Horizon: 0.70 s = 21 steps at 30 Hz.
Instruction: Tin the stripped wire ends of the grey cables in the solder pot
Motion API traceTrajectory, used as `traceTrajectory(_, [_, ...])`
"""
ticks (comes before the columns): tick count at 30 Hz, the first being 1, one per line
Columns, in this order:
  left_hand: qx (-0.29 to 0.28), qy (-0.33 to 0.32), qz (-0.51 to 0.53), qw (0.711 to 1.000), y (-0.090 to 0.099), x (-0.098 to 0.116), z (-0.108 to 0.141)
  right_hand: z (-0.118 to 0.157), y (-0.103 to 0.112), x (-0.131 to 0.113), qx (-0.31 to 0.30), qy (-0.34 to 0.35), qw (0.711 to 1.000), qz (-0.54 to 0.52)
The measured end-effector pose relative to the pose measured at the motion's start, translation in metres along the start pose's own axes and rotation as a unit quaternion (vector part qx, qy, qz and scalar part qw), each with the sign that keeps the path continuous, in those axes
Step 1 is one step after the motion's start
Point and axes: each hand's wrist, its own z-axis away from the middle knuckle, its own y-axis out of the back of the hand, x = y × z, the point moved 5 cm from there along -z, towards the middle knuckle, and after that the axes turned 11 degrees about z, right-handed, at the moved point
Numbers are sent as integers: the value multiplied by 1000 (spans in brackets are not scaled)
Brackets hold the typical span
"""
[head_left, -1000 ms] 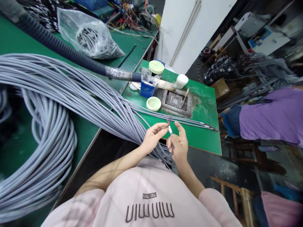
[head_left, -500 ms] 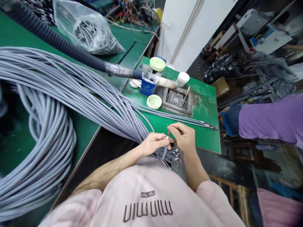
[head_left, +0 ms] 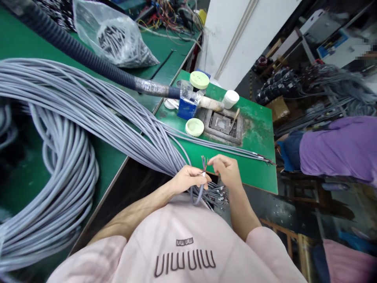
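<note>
My left hand point(head_left: 190, 180) pinches the end of a grey cable point(head_left: 199, 193), whose thin coloured wires point(head_left: 204, 163) fan upward above a white band. Just to the right, my right hand point(head_left: 224, 168) has its fingertips closed beside those wires, close to a reddish one; whether it grips a wire is too small to tell. A thick bundle of grey cables point(head_left: 118, 125) runs from the left to behind my hands. Below my hands hang many cable ends point(head_left: 218, 195). A few cables with stripped ends point(head_left: 259, 156) lie across the green table point(head_left: 262, 177).
Beyond my hands stand a square metal pot point(head_left: 220, 124) with a stick, a green lid point(head_left: 194, 127), a white cup point(head_left: 230, 99) and a blue box point(head_left: 187, 108). A dark hose point(head_left: 103, 65) crosses above the cables. A person in purple point(head_left: 338, 151) is at the right.
The coloured wires now stand spread apart above my left hand. My right hand has drawn slightly back from the cable end, which has shifted a little left. The whole view has shifted slightly.
</note>
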Motion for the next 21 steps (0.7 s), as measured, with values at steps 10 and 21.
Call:
traceTrajectory(10, [4, -10, -7, 1000, -8, 1, 1, -11, -7, -1, 43, -33, 992, -116])
traceTrajectory(21, [15, -14, -37, 999, 3, -3, 3, -8, 9, 2, -105, -16, 992, -69])
